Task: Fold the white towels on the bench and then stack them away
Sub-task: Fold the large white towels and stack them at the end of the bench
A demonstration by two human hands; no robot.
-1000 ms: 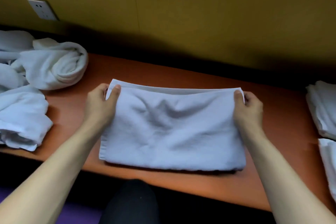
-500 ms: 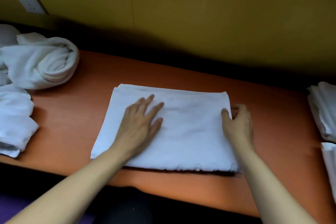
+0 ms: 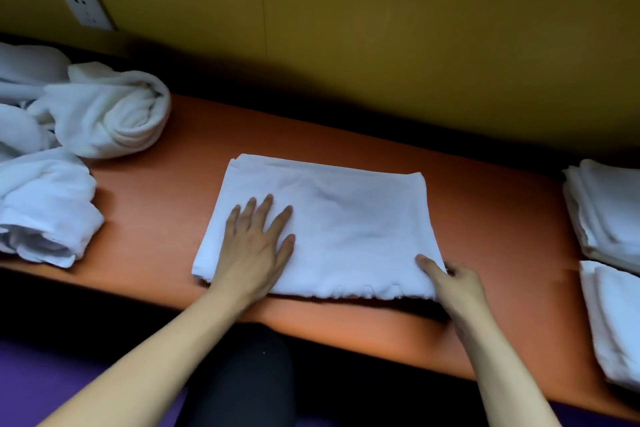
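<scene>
White folded towel (image 3: 346, 218) lies mid-surface (image 3: 166, 218). I see my left hand (image 3: 258, 246) flat on its left half, fingers straight, and my right hand (image 3: 453, 279) pinching its near right corner, thumb on top.

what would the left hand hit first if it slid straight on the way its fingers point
The left hand lies flat on the folded towel, fingers pointing toward the wall. Going straight on, it would cross the towel's far edge, then bare bench, then likely the wall.

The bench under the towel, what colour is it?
Orange-brown, the bench shows best in the head view, its only view.
</scene>
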